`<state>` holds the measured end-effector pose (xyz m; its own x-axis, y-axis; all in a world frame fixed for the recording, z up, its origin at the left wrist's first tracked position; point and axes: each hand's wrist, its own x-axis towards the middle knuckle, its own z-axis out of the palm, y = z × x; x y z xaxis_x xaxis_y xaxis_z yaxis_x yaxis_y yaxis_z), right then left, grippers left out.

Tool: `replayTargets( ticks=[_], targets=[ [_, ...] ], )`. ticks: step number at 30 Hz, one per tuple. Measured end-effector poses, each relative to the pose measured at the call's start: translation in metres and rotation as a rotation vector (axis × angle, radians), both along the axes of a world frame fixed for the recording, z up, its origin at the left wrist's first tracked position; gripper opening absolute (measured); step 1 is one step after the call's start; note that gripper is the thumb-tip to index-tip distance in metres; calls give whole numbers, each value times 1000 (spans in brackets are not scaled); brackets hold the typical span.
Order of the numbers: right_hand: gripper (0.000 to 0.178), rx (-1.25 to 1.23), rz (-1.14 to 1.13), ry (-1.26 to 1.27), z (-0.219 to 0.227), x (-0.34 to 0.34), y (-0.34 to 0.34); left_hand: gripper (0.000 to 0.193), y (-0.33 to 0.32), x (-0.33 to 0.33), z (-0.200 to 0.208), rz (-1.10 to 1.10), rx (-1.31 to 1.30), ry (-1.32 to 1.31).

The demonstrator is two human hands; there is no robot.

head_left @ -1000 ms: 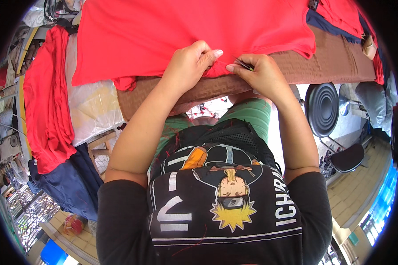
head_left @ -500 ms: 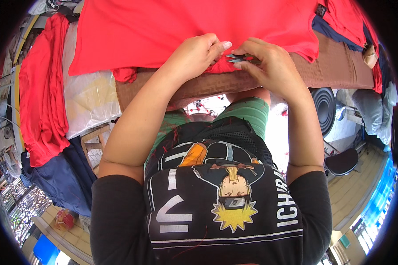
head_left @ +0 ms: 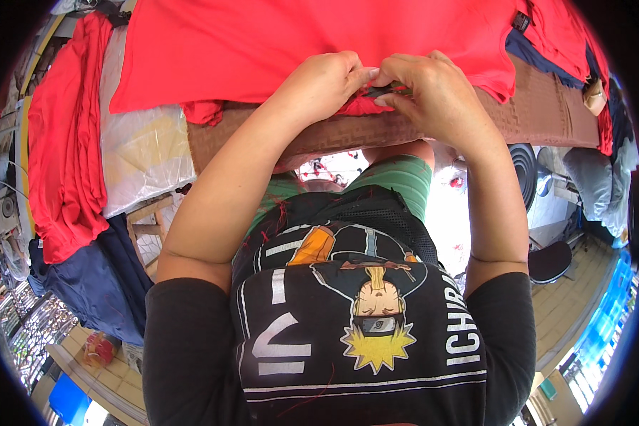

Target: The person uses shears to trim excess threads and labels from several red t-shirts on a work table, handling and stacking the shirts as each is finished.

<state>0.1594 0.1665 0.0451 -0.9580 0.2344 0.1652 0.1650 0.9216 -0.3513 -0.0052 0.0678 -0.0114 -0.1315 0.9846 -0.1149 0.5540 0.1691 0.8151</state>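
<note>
- The red garment (head_left: 312,42) lies spread flat across the desk (head_left: 547,106), which has a brown woven cover; its near hem reaches the desk's front edge.
- The left hand (head_left: 319,85) sits on that hem, knuckles up, fingers curled and pinching a fold of the red cloth.
- The right hand (head_left: 433,89) rests just beside the left one, fingertips touching it, and is closed on a small dark tool (head_left: 380,91) (too hidden to tell what kind) along with the same bit of hem.
- Both hands are together at the middle of the garment's near edge, right over the desk's front rim.
- A bunched piece of the red cloth (head_left: 206,110) hangs over the desk's edge to the left of the hands.
- Left of the desk, a stack of red fabric (head_left: 60,142) drapes down, with dark blue fabric (head_left: 92,277) beneath it.
- Between that stack and the desk lies a clear plastic bag (head_left: 145,153).
- At the desk's right end, more red and dark blue cloth (head_left: 547,35) is heaped.
</note>
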Motion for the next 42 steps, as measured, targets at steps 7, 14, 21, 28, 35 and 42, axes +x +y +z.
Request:
replayTargets(
  ticks=[7, 14, 21, 28, 35, 42],
  targets=[
    [20, -87, -40, -48, 4, 3, 2, 35, 1, -2, 2, -26, -17, -9],
    [26, -377, -263, 23, -11, 8, -5, 40, 2, -1, -5, 52, -21, -116],
    [23, -602, -487, 111, -42, -5, -21, 31, -5, 9, -9, 172, 108, -98],
    [19, -637, -538, 108, -33, 1, -17, 22, -13, 23, -10, 216, 173, -324],
    [23, -287, -312, 72, -13, 9, -8, 18, -3, 12, 5, 126, 52, -39],
    [17, -125, -164, 14, -3, 18, 6, 23, 8, 0, 5, 76, -30, -148]
  ],
)
